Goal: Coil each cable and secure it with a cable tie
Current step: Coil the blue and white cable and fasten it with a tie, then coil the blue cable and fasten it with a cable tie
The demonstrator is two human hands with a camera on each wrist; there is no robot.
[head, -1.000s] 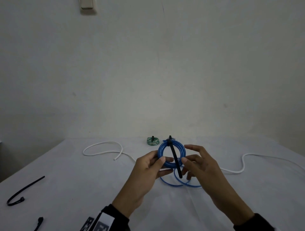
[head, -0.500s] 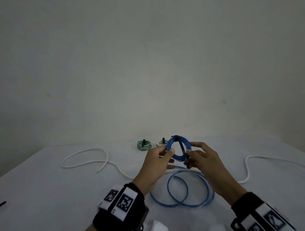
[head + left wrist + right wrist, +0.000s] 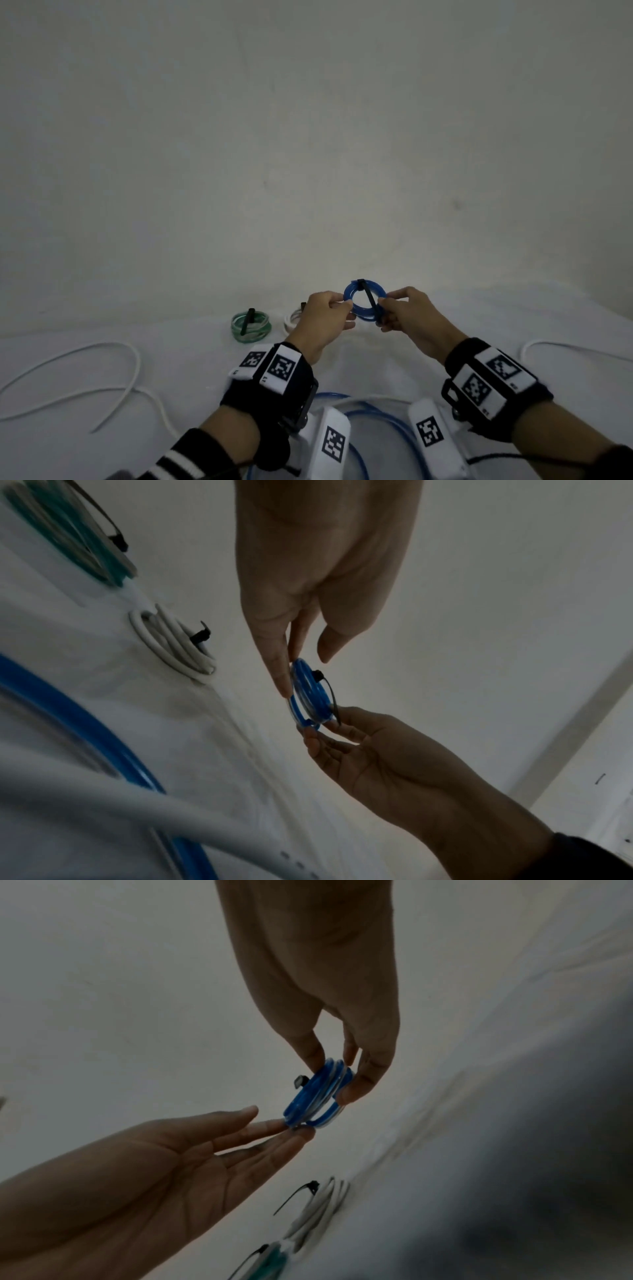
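On the far left of the counter (image 3: 85, 455) a loose white cable (image 3: 102, 373) is lying uncoiled, and further right a green coil (image 3: 251, 324) and a white coil (image 3: 293, 318) are sitting tied, just beside each other. Next comes the left hand (image 3: 325, 317), which is pinching the left rim of the blue coil (image 3: 364, 301) between thumb and fingers, while the right hand (image 3: 407, 317) is gripping the right rim where the tail of the black cable tie (image 3: 369, 298) is running down. Compared with a second ago, both hands are now carrying the blue coil higher and further out, towards the two finished coils, and the tie's tail is no longer hanging free below the ring but is being held against it; I judge that the tie is already fastened and the coil is on its way to be set down beside the others. The head view is showing the ring face-on, plus the large slack blue loops (image 3: 387, 421) near the wrists. The left wrist view is showing the coil (image 3: 310, 693) edge-on, revealing several stacked turns, the tie's head (image 3: 318, 673) standing proud, and the right hand's fingers (image 3: 315, 739) closing under the rim. The right wrist view is adding the left hand's fingers (image 3: 267, 1126), nearly straight, touching the lower edge.
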